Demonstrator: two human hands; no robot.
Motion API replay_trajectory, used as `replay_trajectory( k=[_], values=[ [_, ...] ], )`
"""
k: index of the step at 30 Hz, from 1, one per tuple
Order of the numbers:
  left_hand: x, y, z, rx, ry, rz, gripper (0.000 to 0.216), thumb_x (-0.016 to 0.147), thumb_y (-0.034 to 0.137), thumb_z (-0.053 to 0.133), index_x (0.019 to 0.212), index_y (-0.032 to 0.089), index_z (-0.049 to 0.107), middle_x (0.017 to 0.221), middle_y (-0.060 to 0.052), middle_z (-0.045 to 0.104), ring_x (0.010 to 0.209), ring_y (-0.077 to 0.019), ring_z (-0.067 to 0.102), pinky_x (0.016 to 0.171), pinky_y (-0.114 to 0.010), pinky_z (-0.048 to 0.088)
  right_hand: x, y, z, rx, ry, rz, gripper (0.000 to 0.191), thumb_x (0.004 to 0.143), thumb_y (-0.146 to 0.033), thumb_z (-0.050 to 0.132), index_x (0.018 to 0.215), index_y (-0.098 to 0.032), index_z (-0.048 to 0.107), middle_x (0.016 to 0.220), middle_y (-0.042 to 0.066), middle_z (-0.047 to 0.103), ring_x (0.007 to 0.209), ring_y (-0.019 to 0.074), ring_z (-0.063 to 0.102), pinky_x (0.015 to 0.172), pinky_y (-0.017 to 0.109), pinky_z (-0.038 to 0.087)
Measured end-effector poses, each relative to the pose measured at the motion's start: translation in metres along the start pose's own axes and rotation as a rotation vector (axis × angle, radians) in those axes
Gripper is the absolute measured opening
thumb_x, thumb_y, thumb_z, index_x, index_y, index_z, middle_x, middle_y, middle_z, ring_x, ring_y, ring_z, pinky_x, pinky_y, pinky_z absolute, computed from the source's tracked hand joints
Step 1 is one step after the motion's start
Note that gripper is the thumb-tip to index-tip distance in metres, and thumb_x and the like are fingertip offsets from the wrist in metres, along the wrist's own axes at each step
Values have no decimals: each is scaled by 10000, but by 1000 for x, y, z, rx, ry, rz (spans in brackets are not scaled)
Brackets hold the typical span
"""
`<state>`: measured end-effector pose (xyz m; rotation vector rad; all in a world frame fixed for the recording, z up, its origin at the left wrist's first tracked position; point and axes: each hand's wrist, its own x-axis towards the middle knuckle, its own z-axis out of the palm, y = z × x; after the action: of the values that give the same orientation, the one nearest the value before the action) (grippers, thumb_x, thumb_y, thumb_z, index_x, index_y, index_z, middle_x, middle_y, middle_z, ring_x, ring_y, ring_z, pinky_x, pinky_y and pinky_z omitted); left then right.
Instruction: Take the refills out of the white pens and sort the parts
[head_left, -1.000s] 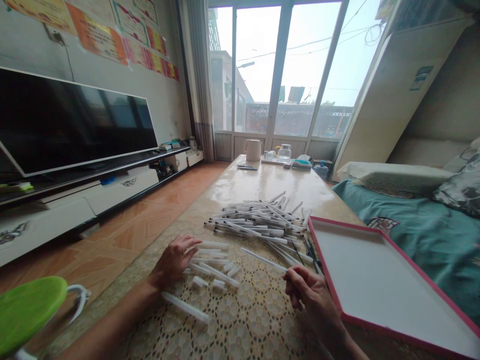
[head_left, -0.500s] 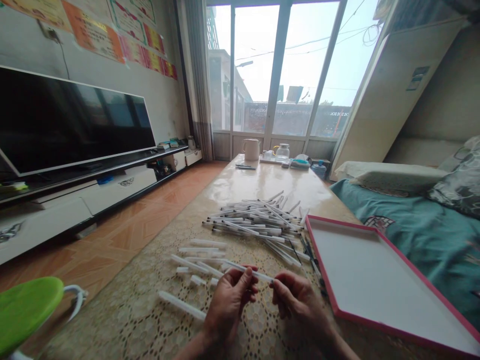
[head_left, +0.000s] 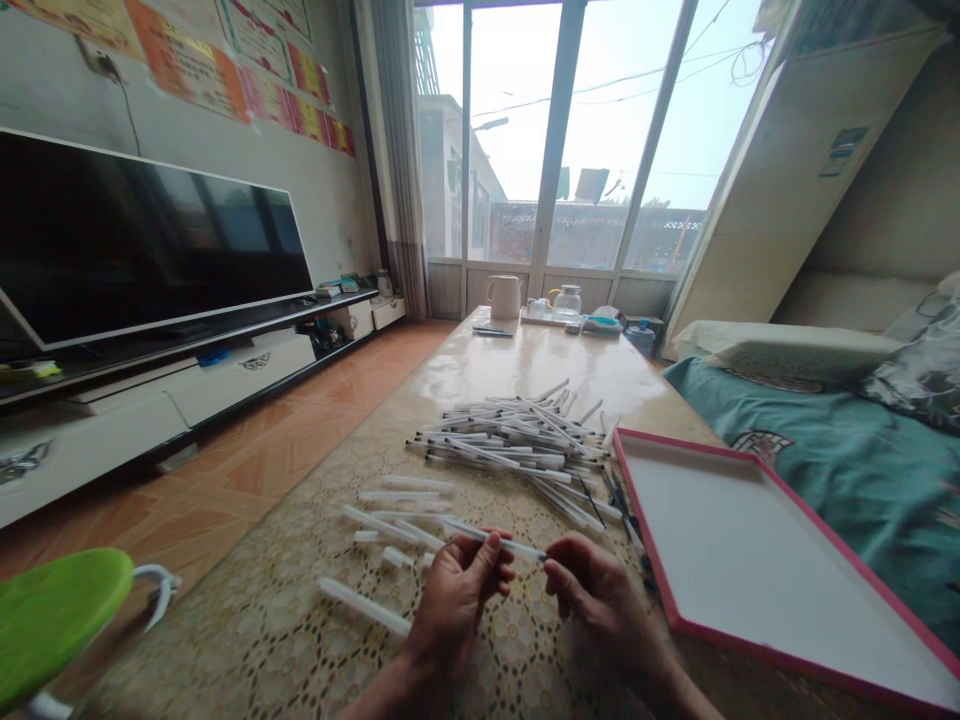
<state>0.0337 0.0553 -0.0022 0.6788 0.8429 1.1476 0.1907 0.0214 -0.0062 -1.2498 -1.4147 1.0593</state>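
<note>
Between my two hands runs a slim white pen (head_left: 521,548), slanting down to the right. My left hand (head_left: 463,590) is closed around its middle, thumb on top. My right hand (head_left: 592,580) pinches the right end, where a dark tip shows. Left of my left hand lie loose translucent pen barrels (head_left: 409,496) and short white caps (head_left: 397,557). One longer barrel (head_left: 364,605) lies nearer to me, close to my left wrist. Beyond my hands is a heap of white pens with dark ends (head_left: 510,440).
A pink-rimmed shallow white tray (head_left: 780,540) sits right of my right hand, with thin dark pieces (head_left: 630,515) along its left edge. At the table's far end stand a pitcher (head_left: 504,297) and a glass pot (head_left: 568,302). A green stool (head_left: 64,620) is at lower left.
Both hands keep their hold on the pen, nearly in place. The view has shifted very slightly; the loose pieces lie as before.
</note>
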Motion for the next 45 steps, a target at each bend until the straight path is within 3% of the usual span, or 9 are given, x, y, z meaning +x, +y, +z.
replay_trajectory(
  k=[6, 11, 13, 17, 22, 28, 33, 38, 45],
  values=[
    [1, -2, -1, 3, -14, 2, 285, 566, 326, 779, 728, 117, 676, 593, -19, 632, 497, -88, 553, 454, -182, 436, 1, 7, -2, -90, 31, 11, 411, 875, -482, 392, 657, -159, 525, 508, -21, 495, 378, 63, 396, 373, 181, 298],
    [3, -4, -3, 20, -22, 19, 285, 575, 331, 773, 724, 109, 673, 582, -21, 629, 490, -91, 554, 446, -186, 436, 1, 6, -2, -32, 12, -23, 257, 827, -432, 521, 793, -178, 530, 590, -32, 516, 454, 79, 460, 424, 177, 364],
    [3, -4, -4, 20, -27, 23, 280, 583, 326, 770, 730, 109, 672, 589, -23, 632, 495, -93, 556, 448, -186, 437, 1, 5, -1, -4, -2, 0, 274, 825, -449, 516, 830, -176, 537, 584, -34, 523, 430, 77, 454, 405, 175, 353],
    [3, -5, -4, 26, -25, 17, 259, 596, 310, 764, 740, 115, 672, 600, -25, 636, 504, -97, 559, 452, -192, 440, 0, 8, 0, -58, 18, 8, 426, 871, -503, 384, 684, -157, 549, 480, -35, 493, 334, 57, 372, 347, 174, 265],
    [3, -4, -2, 26, -6, 24, 265, 583, 315, 769, 729, 115, 675, 594, -22, 635, 495, -96, 556, 449, -193, 435, 0, 8, -1, -21, -9, 6, 304, 825, -475, 499, 832, -176, 554, 565, -36, 530, 384, 66, 408, 375, 172, 308],
    [3, -3, -2, 29, -14, 27, 289, 566, 329, 777, 726, 111, 673, 594, -28, 639, 489, -100, 560, 441, -195, 433, 0, 8, 0, -90, 31, -13, 418, 869, -492, 399, 669, -165, 565, 456, -32, 506, 362, 69, 391, 379, 179, 288],
    [5, -4, -4, 32, -22, 30, 291, 564, 330, 778, 731, 112, 682, 587, -29, 638, 489, -98, 557, 440, -191, 435, 0, 6, 1, 22, -17, 29, 296, 821, -482, 501, 828, -187, 533, 556, -45, 547, 352, 58, 403, 343, 161, 290],
    [5, -5, -4, 40, -33, 27, 302, 565, 343, 775, 735, 110, 683, 593, -36, 635, 489, -102, 555, 434, -196, 432, 0, 8, 1, -22, -6, 28, 449, 871, -514, 375, 657, -158, 543, 440, -40, 499, 304, 46, 363, 310, 158, 234],
    [4, -4, -4, 44, -31, 35, 285, 581, 336, 767, 740, 115, 682, 599, -29, 637, 495, -99, 555, 443, -193, 434, 1, 5, 1, 55, -30, 42, 313, 802, -485, 529, 843, -175, 511, 622, -24, 599, 380, 70, 510, 367, 165, 368]
  ],
)
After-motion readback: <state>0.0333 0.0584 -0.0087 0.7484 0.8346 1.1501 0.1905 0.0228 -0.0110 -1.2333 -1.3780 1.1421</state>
